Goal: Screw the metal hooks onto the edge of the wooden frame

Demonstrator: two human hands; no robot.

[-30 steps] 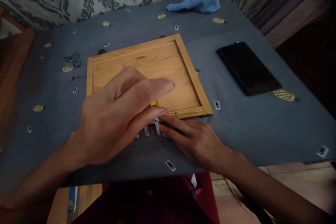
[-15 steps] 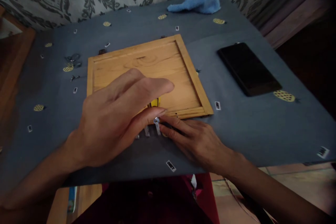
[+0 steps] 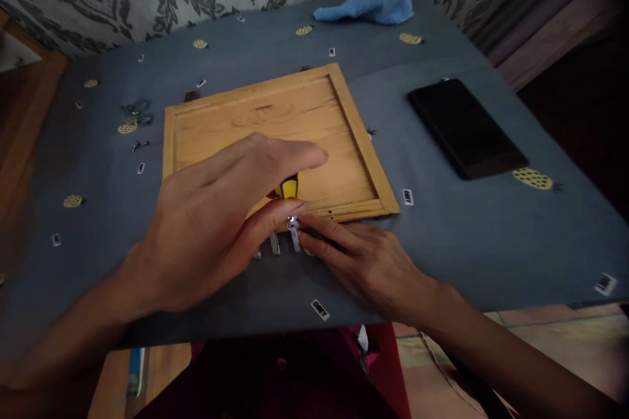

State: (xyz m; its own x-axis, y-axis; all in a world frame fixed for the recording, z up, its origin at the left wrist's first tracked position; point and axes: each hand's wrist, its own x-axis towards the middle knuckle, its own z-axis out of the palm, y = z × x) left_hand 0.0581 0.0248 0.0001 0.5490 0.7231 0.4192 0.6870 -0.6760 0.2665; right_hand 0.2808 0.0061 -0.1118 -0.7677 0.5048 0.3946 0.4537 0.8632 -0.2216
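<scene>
A framed wooden panel lies on the table. Over its near edge, my left hand is closed around a screwdriver with a yellow-and-black handle; most of the tool is hidden by my fingers and palm. Just below my left thumb, a small metal hook sits at the panel's near edge. My right hand rests on the table beside it, fingertips pressed against the hook. Two more metal strips stick out from the same edge, left of the hook.
A black phone lies to the right of the panel. At the back is a blue cloth. Small metal pieces lie to the left. The patterned tablecloth ends at the table's near edge.
My left hand has turned slightly about the screwdriver, and more of the yellow handle shows. My right hand stays in place at the hook.
</scene>
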